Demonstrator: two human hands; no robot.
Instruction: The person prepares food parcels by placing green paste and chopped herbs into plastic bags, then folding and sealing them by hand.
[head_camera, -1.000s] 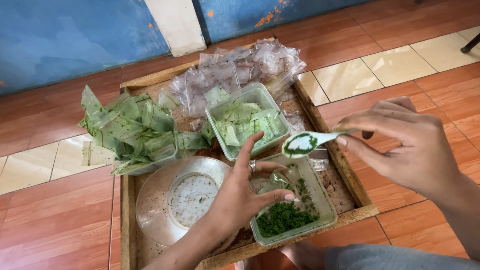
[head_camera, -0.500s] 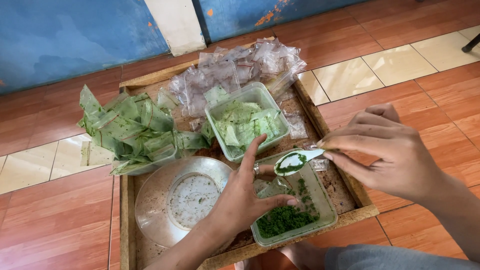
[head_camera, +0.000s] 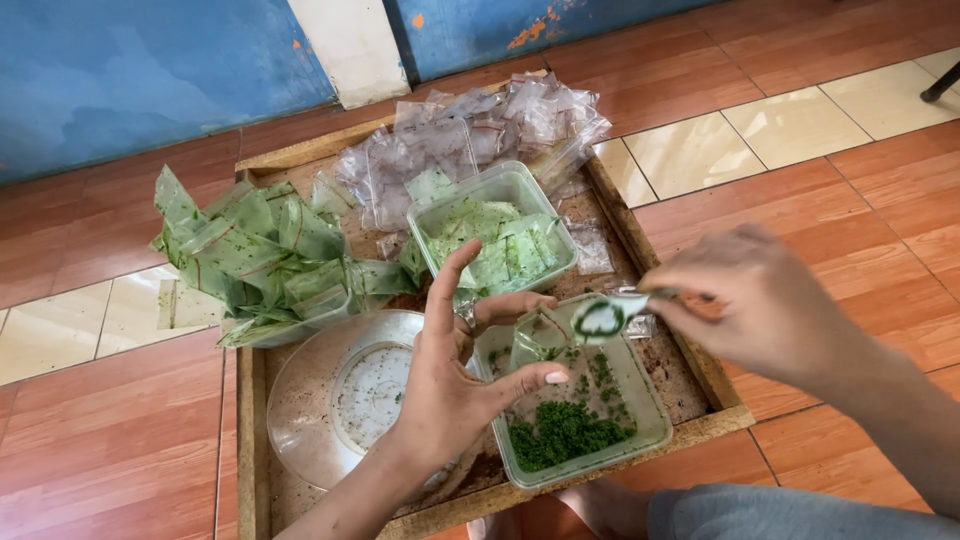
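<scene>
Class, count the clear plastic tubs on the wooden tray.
2. One tub at the tray's middle holds filled green packets; another tub at the near right edge holds loose green powder. More may hide under the packet piles.

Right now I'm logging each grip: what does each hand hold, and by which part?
The left hand pinches a small clear bag by its mouth. The right hand holds a white spoon of green powder by its handle.

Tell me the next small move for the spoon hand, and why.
Probably tip the spoon so the green powder slides into the small clear bag. The right hand holds the loaded spoon right at the bag's mouth, the left hand pinches that bag open, and both sit over the powder tub, which would catch spills.
</scene>
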